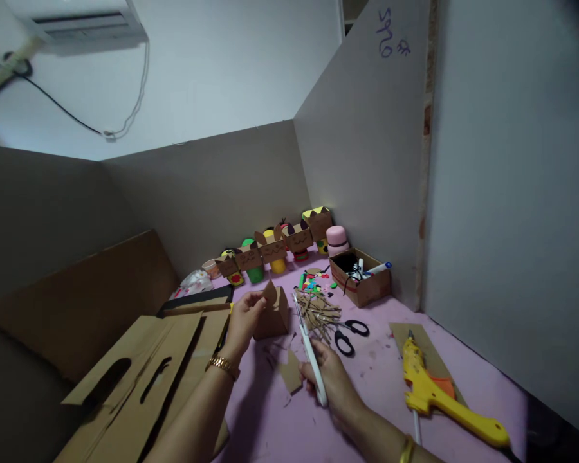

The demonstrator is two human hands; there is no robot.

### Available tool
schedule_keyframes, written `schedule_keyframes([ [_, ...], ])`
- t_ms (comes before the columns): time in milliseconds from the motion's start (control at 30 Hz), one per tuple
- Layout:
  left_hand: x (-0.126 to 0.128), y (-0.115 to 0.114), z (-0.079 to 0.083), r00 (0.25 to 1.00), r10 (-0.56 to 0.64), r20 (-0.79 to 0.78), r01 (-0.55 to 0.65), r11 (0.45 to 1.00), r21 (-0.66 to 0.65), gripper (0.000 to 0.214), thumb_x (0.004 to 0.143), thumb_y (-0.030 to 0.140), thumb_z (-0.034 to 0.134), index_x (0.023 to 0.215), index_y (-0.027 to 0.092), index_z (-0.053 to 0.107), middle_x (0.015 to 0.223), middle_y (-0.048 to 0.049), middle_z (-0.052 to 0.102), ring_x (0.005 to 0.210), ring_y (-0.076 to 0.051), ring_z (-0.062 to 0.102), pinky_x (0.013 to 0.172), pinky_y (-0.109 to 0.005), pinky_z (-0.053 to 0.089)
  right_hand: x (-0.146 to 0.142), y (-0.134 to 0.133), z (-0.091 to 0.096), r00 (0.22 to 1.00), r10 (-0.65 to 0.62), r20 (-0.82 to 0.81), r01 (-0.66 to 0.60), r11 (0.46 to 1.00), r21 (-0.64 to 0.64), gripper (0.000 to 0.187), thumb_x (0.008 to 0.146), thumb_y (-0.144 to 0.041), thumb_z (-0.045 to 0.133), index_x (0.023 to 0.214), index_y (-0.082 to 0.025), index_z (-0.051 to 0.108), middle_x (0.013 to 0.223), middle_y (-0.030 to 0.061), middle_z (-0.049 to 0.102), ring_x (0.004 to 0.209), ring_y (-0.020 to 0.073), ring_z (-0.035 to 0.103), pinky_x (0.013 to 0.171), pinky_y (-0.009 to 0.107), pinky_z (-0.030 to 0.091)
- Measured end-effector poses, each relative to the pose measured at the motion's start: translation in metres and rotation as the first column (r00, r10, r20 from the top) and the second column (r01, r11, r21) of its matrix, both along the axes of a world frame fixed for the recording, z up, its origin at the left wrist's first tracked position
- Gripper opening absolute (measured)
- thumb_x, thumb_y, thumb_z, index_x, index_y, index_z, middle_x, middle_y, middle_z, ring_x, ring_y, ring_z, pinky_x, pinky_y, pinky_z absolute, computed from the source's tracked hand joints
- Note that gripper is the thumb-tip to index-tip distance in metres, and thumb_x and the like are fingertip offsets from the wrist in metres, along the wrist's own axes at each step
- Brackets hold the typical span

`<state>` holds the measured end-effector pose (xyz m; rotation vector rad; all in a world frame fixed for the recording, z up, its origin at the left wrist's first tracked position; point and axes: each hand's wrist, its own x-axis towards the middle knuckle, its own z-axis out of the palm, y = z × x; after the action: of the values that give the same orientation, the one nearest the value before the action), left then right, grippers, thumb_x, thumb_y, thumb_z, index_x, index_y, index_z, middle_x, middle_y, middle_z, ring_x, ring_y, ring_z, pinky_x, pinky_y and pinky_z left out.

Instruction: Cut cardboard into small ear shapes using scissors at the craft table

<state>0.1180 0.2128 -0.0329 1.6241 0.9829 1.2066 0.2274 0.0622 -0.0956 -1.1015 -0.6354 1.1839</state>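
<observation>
My left hand pinches a small brown cardboard box with pointed ear flaps, holding it upright on the pink table. My right hand is closed around the handle of white scissors, whose blades point up and away toward the box. A loose cardboard scrap lies between my hands. A gold bracelet sits on each wrist.
Flattened cardboard sheets lie at the left. A pile of cardboard strips, black scissors, a yellow glue gun and a box of markers sit to the right. A row of cardboard figures lines the back partition.
</observation>
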Motion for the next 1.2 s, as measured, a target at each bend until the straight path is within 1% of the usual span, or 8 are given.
schedule_keyframes([
  [133,-0.003,0.008,-0.007,0.997,-0.069,-0.018,0.069,0.998,-0.008,0.030,0.059,0.038,0.074,0.077,0.016,0.067,0.079,-0.0056,0.072,0.074,-0.021,0.065,0.071,-0.029,0.048,0.000,0.000,-0.004,1.000,0.005,0.001,-0.005,1.000,0.004,0.046,0.056,-0.025,0.061,0.101,-0.013,0.058,0.044,-0.0109,0.050,0.030,0.0073,0.042,0.031,0.016,0.027],
  [233,-0.006,0.011,-0.011,0.996,-0.085,-0.026,0.085,0.996,-0.012,0.028,0.061,0.037,0.073,0.078,0.016,0.067,0.078,-0.0052,0.072,0.074,-0.020,0.065,0.071,-0.028,0.047,0.000,-0.001,-0.004,1.000,0.005,-0.001,-0.005,1.000,0.007,0.045,0.057,-0.025,0.060,0.100,-0.013,0.058,0.045,-0.0105,0.051,0.030,0.0069,0.042,0.031,0.016,0.027],
  [333,-0.010,0.012,-0.014,0.995,-0.099,-0.032,0.098,0.995,-0.014,0.026,0.063,0.036,0.073,0.079,0.016,0.067,0.077,-0.0046,0.071,0.073,-0.020,0.064,0.070,-0.027,0.046,-0.001,-0.001,-0.002,1.000,0.006,0.000,-0.006,1.000,0.004,0.048,0.056,-0.025,0.058,0.102,-0.013,0.056,0.046,-0.0093,0.054,0.030,0.0066,0.042,0.030,0.015,0.025],
  [467,-0.014,0.013,-0.016,0.992,-0.122,-0.026,0.121,0.992,-0.015,0.025,0.064,0.035,0.073,0.079,0.016,0.066,0.076,-0.0038,0.071,0.073,-0.019,0.064,0.069,-0.027,0.045,-0.001,-0.001,-0.002,1.000,0.008,0.006,-0.008,1.000,-0.010,0.049,0.055,-0.022,0.055,0.103,-0.012,0.053,0.044,-0.0102,0.052,0.030,0.0068,0.041,0.030,0.015,0.024],
  [633,-0.016,0.012,-0.018,0.991,-0.132,-0.011,0.132,0.991,-0.016,0.025,0.064,0.035,0.073,0.077,0.017,0.064,0.073,-0.0031,0.070,0.071,-0.019,0.063,0.066,-0.026,0.045,-0.001,0.000,-0.006,1.000,0.011,0.011,-0.011,1.000,-0.017,0.053,0.056,-0.023,0.057,0.107,-0.011,0.051,0.049,-0.0085,0.055,0.032,0.0060,0.042,0.030,0.015,0.025],
  [867,-0.016,0.013,-0.022,0.990,-0.140,-0.002,0.140,0.990,-0.012,0.028,0.063,0.038,0.073,0.079,0.018,0.064,0.077,-0.0024,0.071,0.074,-0.019,0.064,0.069,-0.027,0.045,0.000,0.001,-0.009,0.999,0.037,0.020,-0.036,0.999,-0.027,0.061,0.057,-0.025,0.060,0.115,-0.008,0.048,0.049,-0.0085,0.055,0.032,0.0062,0.042,0.029,0.015,0.025],
  [1067,-0.017,0.016,-0.025,0.991,-0.135,-0.012,0.135,0.991,0.000,0.025,0.063,0.036,0.073,0.079,0.018,0.064,0.076,-0.0018,0.071,0.073,-0.019,0.064,0.067,-0.026,0.045,-0.001,0.003,-0.008,0.998,0.047,0.040,-0.045,0.998,-0.046,0.064,0.056,-0.027,0.057,0.115,-0.006,0.048,0.045,-0.0089,0.054,0.030,0.0060,0.039,0.028,0.014,0.025],
  [1200,-0.018,0.018,-0.025,0.991,-0.134,-0.023,0.134,0.991,0.020,0.022,0.064,0.034,0.071,0.078,0.018,0.063,0.077,-0.0016,0.070,0.074,-0.020,0.064,0.068,-0.027,0.045,-0.002,0.004,-0.008,0.998,0.054,0.041,-0.052,0.997,-0.048,0.064,0.054,-0.026,0.056,0.115,-0.006,0.048,0.046,-0.0080,0.055,0.029,0.0056,0.038,0.027,0.014,0.023],
])
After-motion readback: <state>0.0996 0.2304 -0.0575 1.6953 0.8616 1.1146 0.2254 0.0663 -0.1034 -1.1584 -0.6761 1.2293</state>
